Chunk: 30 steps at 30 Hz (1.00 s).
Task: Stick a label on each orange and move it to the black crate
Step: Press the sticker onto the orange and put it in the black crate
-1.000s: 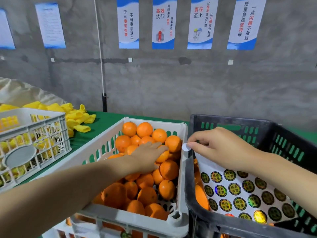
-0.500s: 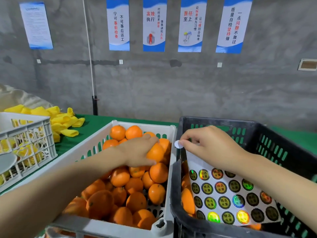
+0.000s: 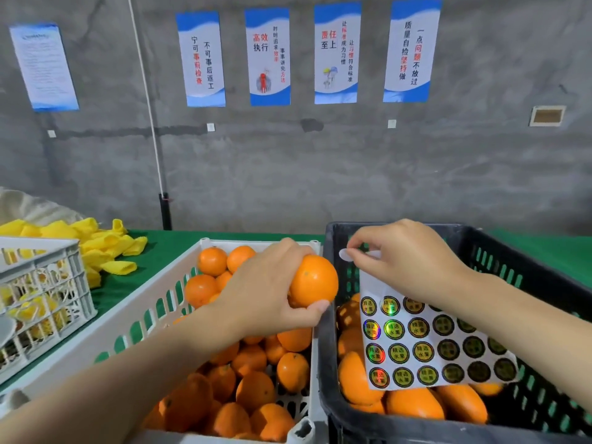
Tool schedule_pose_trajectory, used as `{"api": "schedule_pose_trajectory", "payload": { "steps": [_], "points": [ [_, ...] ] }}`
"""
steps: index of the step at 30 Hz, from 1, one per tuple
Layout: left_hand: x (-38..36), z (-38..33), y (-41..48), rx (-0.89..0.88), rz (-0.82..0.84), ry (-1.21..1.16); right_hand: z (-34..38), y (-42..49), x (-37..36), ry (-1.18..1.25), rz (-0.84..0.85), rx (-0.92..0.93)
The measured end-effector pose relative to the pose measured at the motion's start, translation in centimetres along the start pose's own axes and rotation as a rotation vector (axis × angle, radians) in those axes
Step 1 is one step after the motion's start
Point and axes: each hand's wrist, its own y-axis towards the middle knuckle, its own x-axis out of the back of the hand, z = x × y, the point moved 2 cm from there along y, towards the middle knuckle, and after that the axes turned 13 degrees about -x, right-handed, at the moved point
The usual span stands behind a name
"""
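The left hand (image 3: 272,293) grips a round orange fruit (image 3: 314,281), lifted above the white slatted plastic crate (image 3: 141,318) of oranges. Just right of it, the right hand (image 3: 407,261) pinches a small round white label (image 3: 346,254) over the black plastic crate (image 3: 480,238), where the sheet of round gold-and-black stickers (image 3: 426,344) lies beneath that wrist on more oranges.

Two hands are showing: left hand (image 3: 266,293), right hand (image 3: 407,261). Left fingers are gripping one orange (image 3: 315,280). Right fingertips are pinching one peeled label (image 3: 346,254). Three crates are standing:
- white crate (image 3: 153,293) under the left fingers
- black crate (image 3: 512,261) under the right fingers
- lattice crate (image 3: 48,283) well left of the left fingers

One sticker sheet (image 3: 413,362) is lying just below the right fingers. Four posters (image 3: 270,56) and one notice (image 3: 43,67) are hanging above.
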Motion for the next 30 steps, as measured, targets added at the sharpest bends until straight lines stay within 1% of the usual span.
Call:
{"api": "schedule_pose_trajectory", "payload": {
  "steps": [5, 9, 13, 17, 21, 26, 30],
  "points": [
    [-0.6, 0.5, -0.3, -0.006, 0.034, -0.013, 0.4, -0.2, 0.7, -0.002, -0.040, 0.055],
    [-0.8, 0.6, -0.3, -0.001, 0.046, -0.052, 1.0, -0.5, 1.0, 0.024, -0.076, 0.133],
    [-0.6, 0.6, -0.2, -0.016, 0.043, -0.068, 1.7, -0.8, 0.8, -0.002, 0.036, 0.236],
    [-0.5, 0.4, -0.1, -0.023, 0.011, -0.052, 1.8, -1.0, 0.6, 0.076, 0.073, 0.268],
    [-0.6, 0.3, -0.2, -0.004, 0.000, -0.058, 1.9, -1.0, 0.5, 0.148, 0.129, 0.261],
    [-0.7, 0.4, -0.3, 0.027, -0.009, -0.072, 1.5, -0.9, 0.6, 0.066, 0.157, 0.344],
    [-0.7, 0.9, -0.2, 0.128, -0.073, -0.097, 1.3, -0.9, 0.4, 0.016, 0.165, 0.359]
  ]
}}
